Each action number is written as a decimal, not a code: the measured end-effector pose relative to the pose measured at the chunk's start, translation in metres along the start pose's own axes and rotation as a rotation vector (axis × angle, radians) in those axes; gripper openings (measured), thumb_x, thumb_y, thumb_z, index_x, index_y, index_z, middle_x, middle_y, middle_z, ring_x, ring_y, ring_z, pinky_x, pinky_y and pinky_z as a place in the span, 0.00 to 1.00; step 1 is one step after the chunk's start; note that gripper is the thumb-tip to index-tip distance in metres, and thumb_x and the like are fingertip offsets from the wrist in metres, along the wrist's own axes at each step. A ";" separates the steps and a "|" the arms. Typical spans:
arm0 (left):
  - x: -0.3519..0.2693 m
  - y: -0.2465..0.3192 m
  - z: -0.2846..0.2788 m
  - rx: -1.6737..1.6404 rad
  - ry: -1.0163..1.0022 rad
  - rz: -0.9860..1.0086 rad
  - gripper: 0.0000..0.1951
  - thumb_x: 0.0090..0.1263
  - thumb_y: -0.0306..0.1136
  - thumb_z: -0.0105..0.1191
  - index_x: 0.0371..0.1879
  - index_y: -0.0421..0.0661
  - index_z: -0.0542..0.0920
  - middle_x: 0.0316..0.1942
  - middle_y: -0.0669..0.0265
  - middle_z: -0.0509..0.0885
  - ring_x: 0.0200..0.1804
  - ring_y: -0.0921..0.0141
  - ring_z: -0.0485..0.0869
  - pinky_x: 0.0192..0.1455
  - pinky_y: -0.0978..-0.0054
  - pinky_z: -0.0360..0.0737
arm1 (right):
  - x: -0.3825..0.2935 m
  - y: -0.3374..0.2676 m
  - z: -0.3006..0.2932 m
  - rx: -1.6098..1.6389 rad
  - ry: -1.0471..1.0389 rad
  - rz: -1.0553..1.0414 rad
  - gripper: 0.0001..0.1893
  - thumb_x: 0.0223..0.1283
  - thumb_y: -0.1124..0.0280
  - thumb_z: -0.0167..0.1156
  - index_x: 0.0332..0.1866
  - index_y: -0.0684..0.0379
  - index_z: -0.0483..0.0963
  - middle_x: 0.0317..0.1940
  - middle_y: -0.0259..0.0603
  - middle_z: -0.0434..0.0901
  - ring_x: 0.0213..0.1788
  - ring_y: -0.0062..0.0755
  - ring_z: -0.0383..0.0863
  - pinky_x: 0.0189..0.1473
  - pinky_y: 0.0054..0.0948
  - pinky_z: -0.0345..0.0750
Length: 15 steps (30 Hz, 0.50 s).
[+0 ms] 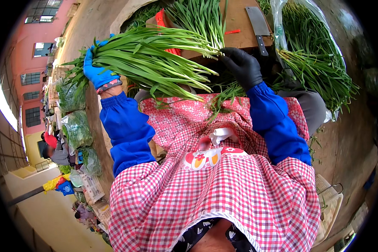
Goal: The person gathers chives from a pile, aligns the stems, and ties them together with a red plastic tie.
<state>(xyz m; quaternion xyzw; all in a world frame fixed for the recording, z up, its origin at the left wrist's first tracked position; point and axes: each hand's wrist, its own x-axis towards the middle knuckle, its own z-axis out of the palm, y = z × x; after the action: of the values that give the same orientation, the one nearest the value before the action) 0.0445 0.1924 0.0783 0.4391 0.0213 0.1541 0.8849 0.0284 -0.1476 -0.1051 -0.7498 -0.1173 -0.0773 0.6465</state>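
My left hand [98, 71], in a blue glove, is wrapped around the leafy end of a fanned bunch of garlic chives [151, 60]. The pale stem ends point right, above my lap. My right hand [242, 67], in a black glove, has its thumb and fingers pinched at the tips of the upper stems. Behind the held bunch, another pile of garlic chives [197, 19] lies on a brown board [236, 19]. Loose green leaves [228, 93] hang over the front of my red checked apron [220, 186].
A cleaver [258, 23] with a black handle lies on the board near a red strip [232, 31]. At right stands a clear plastic bag [279, 19] filled with chives. A pale crate [329, 204] is at lower right. Bagged greens [77, 129] and people line the left.
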 end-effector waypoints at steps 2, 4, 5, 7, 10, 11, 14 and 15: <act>-0.001 0.005 -0.005 -0.020 -0.017 -0.008 0.16 0.63 0.35 0.40 0.36 0.34 0.76 0.39 0.44 0.79 0.51 0.45 0.72 0.62 0.45 0.59 | 0.005 -0.030 0.000 -0.090 -0.011 0.076 0.14 0.48 0.61 0.64 0.41 0.53 0.76 0.23 0.41 0.79 0.24 0.33 0.78 0.29 0.27 0.73; -0.001 0.007 -0.006 -0.171 -0.139 -0.096 0.16 0.63 0.35 0.40 0.35 0.33 0.76 0.38 0.45 0.79 0.51 0.46 0.72 0.63 0.47 0.59 | 0.010 -0.050 -0.002 -0.250 -0.019 0.053 0.14 0.48 0.60 0.64 0.40 0.53 0.76 0.20 0.39 0.78 0.21 0.32 0.77 0.27 0.28 0.72; -0.001 0.007 -0.009 -0.174 -0.213 -0.105 0.17 0.64 0.35 0.39 0.37 0.33 0.76 0.40 0.45 0.78 0.54 0.47 0.70 0.64 0.48 0.58 | 0.011 -0.054 -0.003 -0.328 -0.024 0.041 0.15 0.48 0.59 0.64 0.40 0.53 0.76 0.19 0.39 0.78 0.20 0.31 0.77 0.25 0.28 0.72; -0.003 0.006 -0.014 -0.179 -0.368 -0.117 0.18 0.65 0.35 0.37 0.41 0.32 0.75 0.44 0.46 0.77 0.59 0.48 0.65 0.65 0.49 0.56 | 0.013 -0.044 -0.004 -0.306 0.082 0.008 0.15 0.48 0.57 0.63 0.39 0.53 0.76 0.17 0.37 0.77 0.19 0.29 0.77 0.24 0.27 0.71; -0.007 0.005 -0.018 -0.157 -0.295 -0.112 0.18 0.66 0.36 0.36 0.41 0.32 0.75 0.44 0.47 0.77 0.58 0.48 0.66 0.65 0.49 0.55 | 0.012 -0.028 -0.011 -0.027 0.147 0.097 0.13 0.49 0.58 0.63 0.38 0.52 0.77 0.17 0.36 0.78 0.19 0.24 0.77 0.23 0.25 0.71; -0.008 0.005 -0.019 -0.185 -0.308 -0.129 0.19 0.66 0.36 0.36 0.41 0.33 0.75 0.44 0.47 0.77 0.58 0.48 0.66 0.65 0.49 0.55 | 0.011 -0.025 -0.010 -0.030 0.149 0.069 0.13 0.50 0.58 0.63 0.37 0.52 0.77 0.17 0.36 0.78 0.19 0.23 0.77 0.23 0.24 0.71; -0.013 0.001 -0.020 -0.177 -0.321 -0.108 0.18 0.66 0.36 0.36 0.41 0.33 0.75 0.43 0.48 0.78 0.57 0.48 0.67 0.66 0.50 0.55 | 0.005 -0.026 -0.007 -0.136 0.135 -0.015 0.11 0.50 0.58 0.62 0.35 0.51 0.78 0.18 0.38 0.78 0.20 0.26 0.78 0.23 0.26 0.72; -0.015 0.001 -0.017 -0.197 -0.334 -0.110 0.18 0.66 0.36 0.36 0.41 0.33 0.75 0.43 0.48 0.78 0.57 0.48 0.67 0.66 0.50 0.55 | 0.004 -0.030 -0.005 -0.177 0.078 -0.019 0.11 0.50 0.57 0.61 0.35 0.51 0.78 0.18 0.38 0.78 0.20 0.28 0.78 0.24 0.27 0.72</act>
<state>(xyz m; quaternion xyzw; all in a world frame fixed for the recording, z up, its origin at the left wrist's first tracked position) 0.0272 0.2017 0.0671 0.3679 -0.1171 0.0316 0.9219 0.0241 -0.1479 -0.0743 -0.7993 -0.0919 -0.1228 0.5811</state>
